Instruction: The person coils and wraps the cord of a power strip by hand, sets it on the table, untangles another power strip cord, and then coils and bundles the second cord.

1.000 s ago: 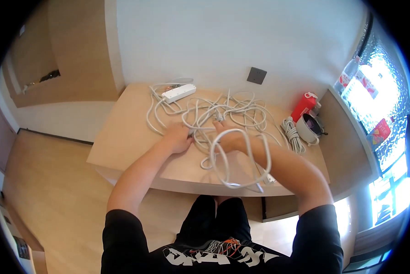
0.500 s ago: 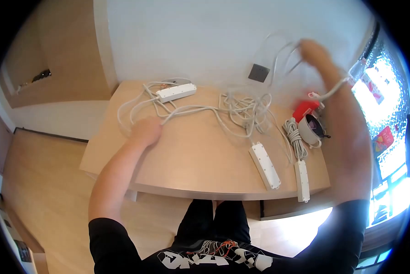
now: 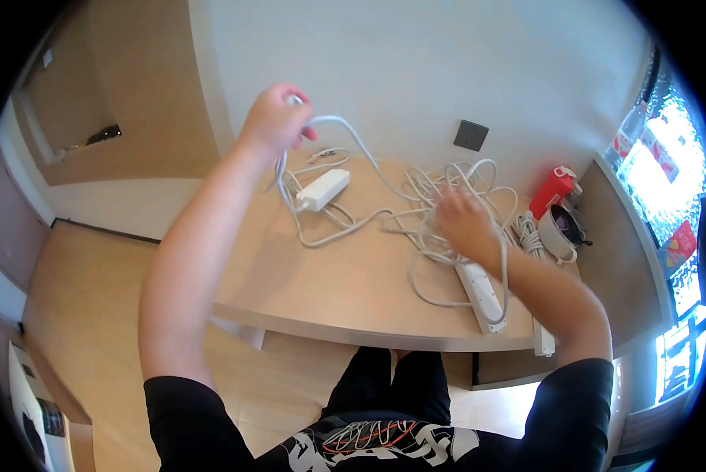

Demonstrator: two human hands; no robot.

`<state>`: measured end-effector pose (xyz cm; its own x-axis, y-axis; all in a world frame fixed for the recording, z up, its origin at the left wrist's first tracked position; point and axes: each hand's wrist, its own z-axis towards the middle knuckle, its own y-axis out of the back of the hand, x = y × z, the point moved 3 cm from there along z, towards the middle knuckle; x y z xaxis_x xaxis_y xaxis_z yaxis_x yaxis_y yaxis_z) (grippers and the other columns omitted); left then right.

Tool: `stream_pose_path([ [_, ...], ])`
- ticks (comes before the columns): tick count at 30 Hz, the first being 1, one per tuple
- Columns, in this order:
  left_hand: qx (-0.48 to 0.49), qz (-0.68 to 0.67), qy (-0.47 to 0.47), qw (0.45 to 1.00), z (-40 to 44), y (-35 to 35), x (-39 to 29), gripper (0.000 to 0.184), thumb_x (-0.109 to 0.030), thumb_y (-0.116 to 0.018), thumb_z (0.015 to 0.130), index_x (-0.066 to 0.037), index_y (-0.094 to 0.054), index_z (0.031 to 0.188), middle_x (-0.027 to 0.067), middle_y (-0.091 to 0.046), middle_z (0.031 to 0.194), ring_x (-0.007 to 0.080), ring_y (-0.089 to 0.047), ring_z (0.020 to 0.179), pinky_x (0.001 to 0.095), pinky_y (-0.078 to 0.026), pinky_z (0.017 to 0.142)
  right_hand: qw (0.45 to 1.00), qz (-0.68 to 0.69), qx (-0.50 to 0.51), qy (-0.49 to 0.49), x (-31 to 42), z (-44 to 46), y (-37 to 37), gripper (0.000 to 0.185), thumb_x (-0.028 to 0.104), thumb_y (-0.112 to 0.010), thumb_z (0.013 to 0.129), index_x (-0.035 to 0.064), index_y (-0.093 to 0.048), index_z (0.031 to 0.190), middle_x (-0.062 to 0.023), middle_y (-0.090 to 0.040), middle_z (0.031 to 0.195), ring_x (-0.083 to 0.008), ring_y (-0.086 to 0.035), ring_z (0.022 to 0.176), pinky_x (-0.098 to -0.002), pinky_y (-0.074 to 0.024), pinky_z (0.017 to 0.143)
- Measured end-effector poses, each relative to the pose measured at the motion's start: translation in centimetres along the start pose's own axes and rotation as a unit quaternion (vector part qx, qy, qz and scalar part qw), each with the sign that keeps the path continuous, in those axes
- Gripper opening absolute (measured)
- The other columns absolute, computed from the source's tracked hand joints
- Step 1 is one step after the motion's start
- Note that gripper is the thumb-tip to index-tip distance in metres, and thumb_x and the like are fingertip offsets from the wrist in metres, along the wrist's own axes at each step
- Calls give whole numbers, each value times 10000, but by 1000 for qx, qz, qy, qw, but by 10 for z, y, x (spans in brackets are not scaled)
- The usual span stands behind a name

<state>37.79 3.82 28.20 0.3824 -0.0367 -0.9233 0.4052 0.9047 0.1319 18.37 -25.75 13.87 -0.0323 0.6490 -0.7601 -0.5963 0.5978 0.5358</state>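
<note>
My left hand (image 3: 279, 118) is raised above the desk's back left, its fingers closed round a white power cord (image 3: 351, 135) that arches down to the right. Below it lies a white power strip (image 3: 324, 190) with cord looped around it. My right hand (image 3: 465, 224) is at the tangled cord (image 3: 422, 187) on the right, fingers drawn together on it; they are slightly blurred. A second power strip (image 3: 481, 297) lies under that forearm, with a cord loop across it. My right arm partly covers a third strip (image 3: 544, 340) and its bundled cord (image 3: 528, 234).
On the right of the desk (image 3: 329, 295) stand a red container (image 3: 553, 190) and a white cup-like vessel (image 3: 556, 236) with a dark inside. A dark wall socket (image 3: 471, 135) is behind. A side panel (image 3: 616, 244) and bright window bound the right.
My left hand has risen from the desk, lifting cord. My right hand has come down from high on the right to the tangle, and cord loops now lie over the middle strip.
</note>
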Motion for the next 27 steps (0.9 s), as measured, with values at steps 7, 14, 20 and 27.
stream_pose_path([
  [7,389,84,264,879,-44,14,77,258,-233,-663,866,-84,-555,1046,120,-671,1045,211,-679,860,350,-546,713,820,511,251,59,29,-112,47,446,25,-601,787,85,-574,1228,-177,-548,1325,-338,-489,1266,-466,-389,1056],
  [14,117,557,179,802,-9,-33,175,964,-587,-836,561,-98,-526,1332,248,-474,1388,392,-345,1367,579,-385,1018,829,450,-4,-333,-27,-97,105,207,-72,-611,758,28,-612,940,-165,-626,1025,-323,-591,1017,-387,-456,915],
  [20,218,491,197,820,5,-34,193,800,-368,-853,537,-56,-618,1235,223,-644,1194,318,-614,1119,435,-502,922,810,575,-10,-111,39,-23,170,308,104,-738,716,59,-629,1001,-157,-605,1147,-362,-565,1101,-454,-471,936],
  [27,-46,203,106,972,52,55,125,567,-225,-810,556,-22,-668,1067,134,-699,918,225,-668,813,380,-543,685,911,404,52,-64,105,57,85,568,323,-687,811,149,-518,1324,-147,-398,1465,-403,-295,1400,-579,-367,1046],
])
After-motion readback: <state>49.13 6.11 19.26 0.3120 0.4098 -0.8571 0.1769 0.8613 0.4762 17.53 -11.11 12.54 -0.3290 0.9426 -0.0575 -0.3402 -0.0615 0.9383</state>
